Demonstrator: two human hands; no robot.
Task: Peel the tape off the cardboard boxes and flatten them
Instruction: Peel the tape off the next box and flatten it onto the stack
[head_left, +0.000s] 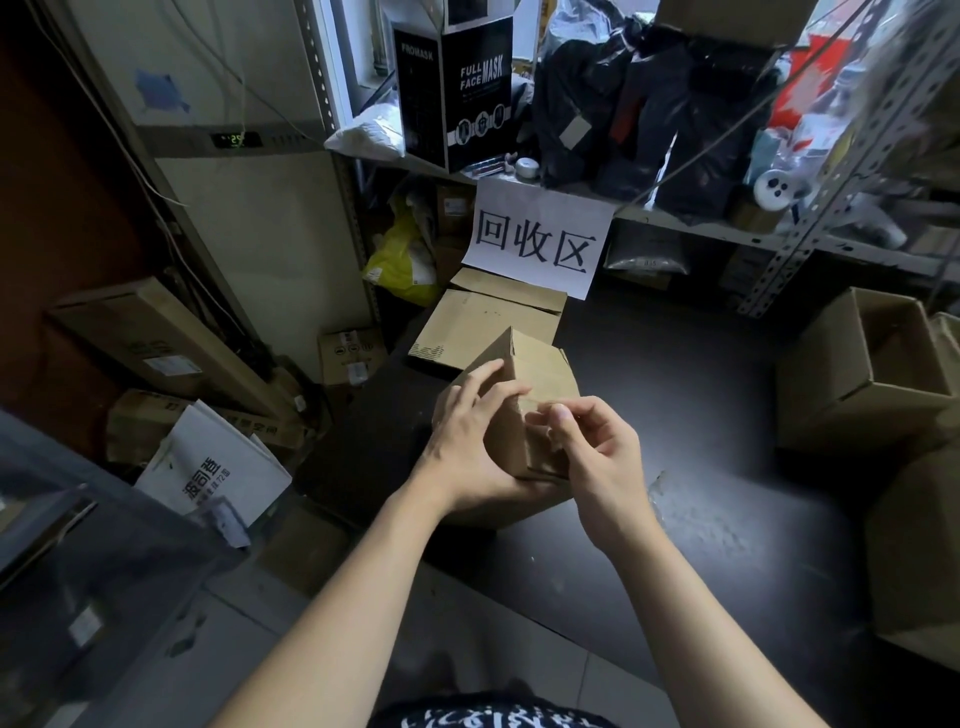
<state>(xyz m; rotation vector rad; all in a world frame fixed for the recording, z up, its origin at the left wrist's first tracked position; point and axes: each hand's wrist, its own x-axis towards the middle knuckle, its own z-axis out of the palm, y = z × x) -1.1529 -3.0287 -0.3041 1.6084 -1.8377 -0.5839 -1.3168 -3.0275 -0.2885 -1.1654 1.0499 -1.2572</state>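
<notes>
head view: gripping small box (540, 374) with left hand (462, 441), fingers (483, 384) wrapped over its left face, box tilted edge-up at the near-left part of the dark surface (701, 415). pinching a pale tape strip (545, 404) at the box's near edge with right hand (597, 457), thumb and forefinger together; cannot tell if lifted. behind: flattened cardboard (483, 322) below a paper sign (540, 244). far right: open box (872, 374), same surface.
</notes>
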